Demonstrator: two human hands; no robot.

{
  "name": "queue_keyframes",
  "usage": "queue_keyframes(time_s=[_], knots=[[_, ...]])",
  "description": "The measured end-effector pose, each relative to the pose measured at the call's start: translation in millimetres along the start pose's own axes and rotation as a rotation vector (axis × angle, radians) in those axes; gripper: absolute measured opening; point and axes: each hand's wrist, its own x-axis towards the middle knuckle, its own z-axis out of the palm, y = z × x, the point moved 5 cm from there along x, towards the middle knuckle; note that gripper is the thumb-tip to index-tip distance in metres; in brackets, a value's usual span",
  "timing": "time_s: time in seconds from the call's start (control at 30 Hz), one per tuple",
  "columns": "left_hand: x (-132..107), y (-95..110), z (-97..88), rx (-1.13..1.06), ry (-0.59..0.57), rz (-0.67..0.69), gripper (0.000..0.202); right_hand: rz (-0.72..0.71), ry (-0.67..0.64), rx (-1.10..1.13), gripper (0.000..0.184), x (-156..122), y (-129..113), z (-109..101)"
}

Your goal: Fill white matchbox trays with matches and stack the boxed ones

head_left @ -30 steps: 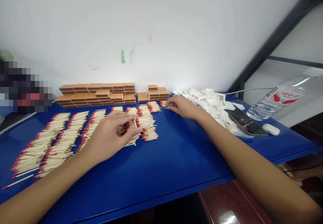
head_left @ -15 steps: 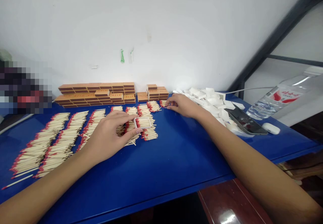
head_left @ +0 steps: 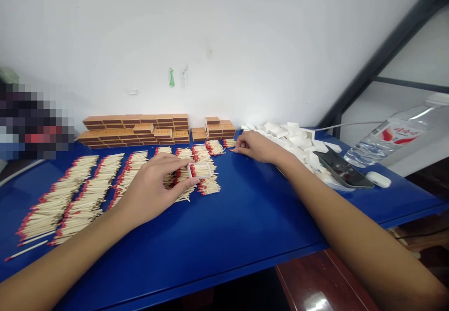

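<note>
My left hand point(head_left: 150, 187) grips a small white matchbox tray point(head_left: 190, 171) between thumb and fingers, with red-headed matches point(head_left: 199, 170) lying in it. Rows of loose matches surround the tray on the blue table. At the right end of these rows, my right hand point(head_left: 254, 146) is closed in a pinch near the table. The red head of a match point(head_left: 232, 150) pokes out past its fingertips; the rest is hidden by the fingers. A small pile of matches point(head_left: 229, 143) lies just left of that hand.
Brown matchboxes point(head_left: 133, 131) are stacked along the wall. White empty trays point(head_left: 294, 135) are heaped on the right, beside a phone point(head_left: 345, 169), a white earbud case point(head_left: 378, 179) and a tilted water bottle point(head_left: 389, 133). The blue table point(head_left: 224, 236) has a front edge near me.
A match head now shows at my right fingertips, and the pile beside them looks more exposed. My left hand keeps the tray in nearly the same place.
</note>
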Motion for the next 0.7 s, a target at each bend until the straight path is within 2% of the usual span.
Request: queue_keyframes(time_s=[0.1,0.33,0.43,0.53,0.63,0.7], knots=[[0.0,-0.5,-0.4,-0.002,0.007,0.000,0.032,0.004,-0.002,-0.020,0.017,-1.3,1.6,-1.4],[0.7,-0.8,0.6,-0.005,0.001,-0.001,0.032,0.030,-0.075,0.018,0.013,-3.9,2.1,-1.5],[0.2,-2.1,0.7,-0.002,0.015,-0.004,0.034,0.030,-0.058,0.061,0.015,-4.3,-2.0,-3.6],[-0.3,-3.6,0.8,0.008,0.029,-0.015,0.035,-0.038,0.050,0.160,0.017,-5.9,-19.7,-11.3],[-0.9,-4.3,1.4,0.008,0.032,-0.024,0.035,-0.126,0.162,0.323,0.018,-12.1,-51.9,-18.1],[-1.6,-4.1,1.5,0.003,0.040,-0.019,0.035,-0.173,0.182,0.428,0.018,-18.0,-76.6,-18.1]])
